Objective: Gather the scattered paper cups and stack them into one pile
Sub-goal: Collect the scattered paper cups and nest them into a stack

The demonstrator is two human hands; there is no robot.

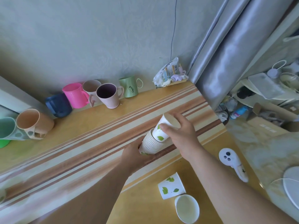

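A stack of white paper cups with green leaf prints (151,143) leans on the striped table, its bottom end gripped by my left hand (134,156). My right hand (181,135) holds a single paper cup (163,129) whose base sits inside the top of the stack, its open mouth tilted up and to the right. Near the front edge two loose paper cups stay on the table: one upside down (171,185), the other lying with its mouth toward me (186,208).
Several plastic mugs line the wall: pink (75,95), dark blue (58,105), beige-purple (107,95), green (129,87), and orange (34,122) at the left. A white controller (231,160) lies to the right. A plastic bag (169,73) sits in the back corner by the curtain.
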